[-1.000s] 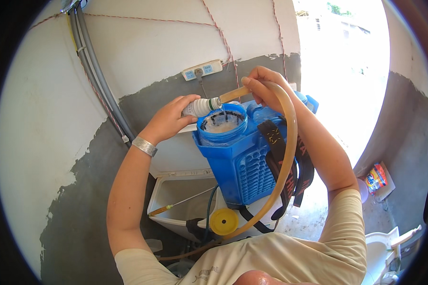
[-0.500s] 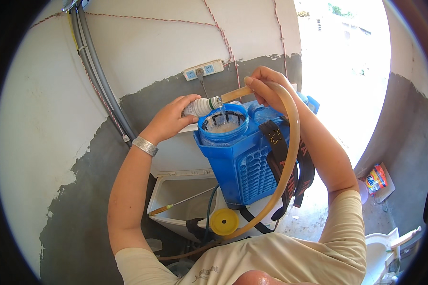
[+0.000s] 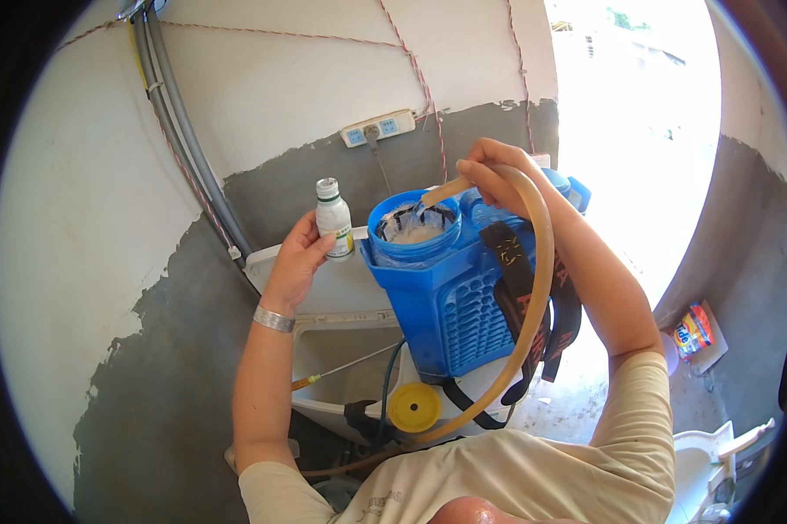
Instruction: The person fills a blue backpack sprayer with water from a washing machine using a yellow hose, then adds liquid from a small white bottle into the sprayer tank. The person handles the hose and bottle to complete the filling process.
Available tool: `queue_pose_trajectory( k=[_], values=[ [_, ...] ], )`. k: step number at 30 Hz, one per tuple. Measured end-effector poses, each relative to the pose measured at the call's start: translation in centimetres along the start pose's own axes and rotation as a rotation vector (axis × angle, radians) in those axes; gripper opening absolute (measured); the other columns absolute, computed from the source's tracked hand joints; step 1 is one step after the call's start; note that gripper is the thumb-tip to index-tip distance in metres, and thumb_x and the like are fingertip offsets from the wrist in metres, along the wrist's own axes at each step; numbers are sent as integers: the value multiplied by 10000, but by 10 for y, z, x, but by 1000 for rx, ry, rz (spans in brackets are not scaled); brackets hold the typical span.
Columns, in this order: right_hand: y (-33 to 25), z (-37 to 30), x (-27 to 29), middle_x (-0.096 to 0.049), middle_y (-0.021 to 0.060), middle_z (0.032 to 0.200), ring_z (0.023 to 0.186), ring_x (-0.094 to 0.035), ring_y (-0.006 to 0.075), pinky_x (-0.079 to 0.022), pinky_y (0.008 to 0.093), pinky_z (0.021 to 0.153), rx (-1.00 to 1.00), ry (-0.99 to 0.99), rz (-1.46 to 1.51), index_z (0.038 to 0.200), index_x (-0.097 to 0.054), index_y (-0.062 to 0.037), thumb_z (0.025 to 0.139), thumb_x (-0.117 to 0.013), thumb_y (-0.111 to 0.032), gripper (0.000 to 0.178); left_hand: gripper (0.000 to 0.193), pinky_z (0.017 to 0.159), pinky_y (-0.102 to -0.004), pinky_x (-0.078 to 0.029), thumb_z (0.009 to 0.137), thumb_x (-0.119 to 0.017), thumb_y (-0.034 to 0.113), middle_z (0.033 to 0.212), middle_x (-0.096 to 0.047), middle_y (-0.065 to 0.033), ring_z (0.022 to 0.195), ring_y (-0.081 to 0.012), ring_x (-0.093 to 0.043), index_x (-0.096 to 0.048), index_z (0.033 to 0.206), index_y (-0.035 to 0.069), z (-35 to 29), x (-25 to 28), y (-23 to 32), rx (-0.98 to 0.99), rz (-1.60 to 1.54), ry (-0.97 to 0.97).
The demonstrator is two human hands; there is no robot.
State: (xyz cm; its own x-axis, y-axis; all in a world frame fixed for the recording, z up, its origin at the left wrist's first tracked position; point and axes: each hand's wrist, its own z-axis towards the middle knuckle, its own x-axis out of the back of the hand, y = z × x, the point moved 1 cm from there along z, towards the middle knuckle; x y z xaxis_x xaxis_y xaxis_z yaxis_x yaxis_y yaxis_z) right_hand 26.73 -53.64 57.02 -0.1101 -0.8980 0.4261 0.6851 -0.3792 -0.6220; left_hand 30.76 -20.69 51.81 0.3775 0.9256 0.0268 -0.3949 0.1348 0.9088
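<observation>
**Slop risk at the blue plastic tank [image 3: 393,301]**

From here, the left hand [image 3: 306,253] has its fingers wrapped round a small white bottle with a green band [image 3: 333,213], uncapped and upright, just left of the tank; a careless tilt could spill any contents (I can't tell what's left). The right hand [image 3: 501,175] has its fingers pinched on a thick, flexible tan hose [image 3: 540,284], its end over the tank's mouth. If that grip slackened, the bend might spring it out, spraying.

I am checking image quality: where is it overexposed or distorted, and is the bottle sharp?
Head view: doorway mostly burnt out to white, its right edge bowed by the fisheye; picture corners black; white bottle in the left hand fairly sharp.
</observation>
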Motion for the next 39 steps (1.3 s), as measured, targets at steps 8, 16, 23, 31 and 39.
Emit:
queue_pose_trajectory(
  k=[8,16,23,31,39],
  values=[
    [-1,-3,-2,-568,42,624,495,-534,92,-420,217,442,-70,26,-28,813,-545,-53,910,-574,-271,240,463,953,-307,-413,881,-594,123,1208,-547,-53,1111,-145,-517,-423,1303,41,-7,7,1,-40,82,73],
    [-3,-5,3,-552,28,611,489,-508,88,-405,223,437,-62,31,-12,809,-539,-45,913,-566,-260,241,466,944,-318,-415,862,-621,105,1213,-538,-55,1116,-149,-505,-443,1290,51,-2,-2,10,-59,105,10],
    [-3,-6,6,-572,43,628,502,-535,95,-422,223,440,-39,26,-1,815,-542,-42,907,-581,-264,243,515,943,-318,-408,793,-651,37,1226,-508,-56,1129,-192,-493,-456,1268,78,13,-17,29,-294,841,-70],
    [0,-8,8,-589,51,644,503,-548,102,-429,218,447,-43,42,-13,820,-546,-52,906,-585,-275,242,520,990,-387,-404,690,-677,-9,1237,-511,-74,1190,-292,-467,-531,1169,130,30,-36,62,-714,1495,-133],
    [3,-8,8,-593,48,647,503,-551,102,-429,217,448,-15,31,-1,816,-543,-59,907,-585,-279,242,494,1058,-449,-343,705,-666,4,1221,-527,-38,1221,-251,-452,-542,1157,161,40,-49,71,-863,1695,-188]
  ],
)
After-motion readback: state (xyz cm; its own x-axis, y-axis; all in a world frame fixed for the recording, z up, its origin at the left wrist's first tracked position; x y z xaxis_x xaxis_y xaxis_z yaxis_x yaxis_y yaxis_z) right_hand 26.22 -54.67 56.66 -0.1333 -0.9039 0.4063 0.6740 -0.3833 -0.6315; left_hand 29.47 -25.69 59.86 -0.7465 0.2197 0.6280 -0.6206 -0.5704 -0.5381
